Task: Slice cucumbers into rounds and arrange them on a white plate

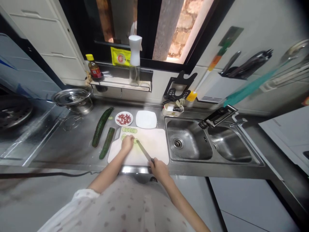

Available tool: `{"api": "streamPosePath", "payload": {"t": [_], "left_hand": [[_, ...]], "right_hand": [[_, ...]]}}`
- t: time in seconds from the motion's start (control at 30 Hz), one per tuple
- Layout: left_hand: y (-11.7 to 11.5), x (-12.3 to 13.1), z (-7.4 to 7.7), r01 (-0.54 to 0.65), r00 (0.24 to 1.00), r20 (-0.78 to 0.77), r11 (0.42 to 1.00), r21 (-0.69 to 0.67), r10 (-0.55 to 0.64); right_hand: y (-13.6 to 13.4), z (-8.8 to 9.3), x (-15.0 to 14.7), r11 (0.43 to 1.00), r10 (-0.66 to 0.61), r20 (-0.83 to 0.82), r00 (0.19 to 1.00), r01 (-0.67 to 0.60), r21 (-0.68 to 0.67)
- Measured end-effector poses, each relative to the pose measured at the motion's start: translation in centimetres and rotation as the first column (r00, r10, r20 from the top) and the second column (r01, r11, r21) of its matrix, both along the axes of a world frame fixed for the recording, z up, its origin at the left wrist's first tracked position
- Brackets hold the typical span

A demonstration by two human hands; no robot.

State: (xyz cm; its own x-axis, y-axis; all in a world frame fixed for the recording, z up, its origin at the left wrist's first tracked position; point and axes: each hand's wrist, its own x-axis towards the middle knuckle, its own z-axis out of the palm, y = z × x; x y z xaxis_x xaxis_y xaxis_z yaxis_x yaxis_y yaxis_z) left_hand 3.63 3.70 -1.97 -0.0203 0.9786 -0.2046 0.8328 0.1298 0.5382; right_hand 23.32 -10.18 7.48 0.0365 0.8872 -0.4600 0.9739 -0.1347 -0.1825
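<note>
My right hand [158,169] is wrapped round the dark handle of a kitchen knife [144,150]. Its blade slants up and left over the white cutting board [152,137], the tip at a pale green cucumber slice [135,140]. Beside that tip, my left hand [127,144] rests low on the board with its fingers curled together; what they hold, if anything, is too small to make out. A slice partly shows behind this hand. Along the board's far edge lies an overlapping row of cucumber slices [129,130].
Left of the board lie a long cucumber [102,127] and a shorter cut cucumber [107,143]. Behind it stand a plate of chopped red pieces [124,119] and a white square plate [146,119]. A double sink [189,138] is at right, a lidded steel pot [74,98] at far left.
</note>
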Motion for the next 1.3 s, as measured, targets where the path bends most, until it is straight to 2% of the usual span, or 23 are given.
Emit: {"api": "streamPosePath", "payload": {"t": [0.97,1.3], "left_hand": [[-0.2,0.3,0.2,-0.007,1.000,-0.027,0.999,0.031,0.008],[-0.1,0.4,0.3,-0.003,0.999,-0.041,1.000,0.015,0.004]], "right_hand": [[0.4,0.1,-0.9,0.993,0.105,0.075,0.992,-0.099,-0.070],[1.2,-1.2,-1.1,0.992,0.125,0.052,0.991,-0.124,-0.022]]}}
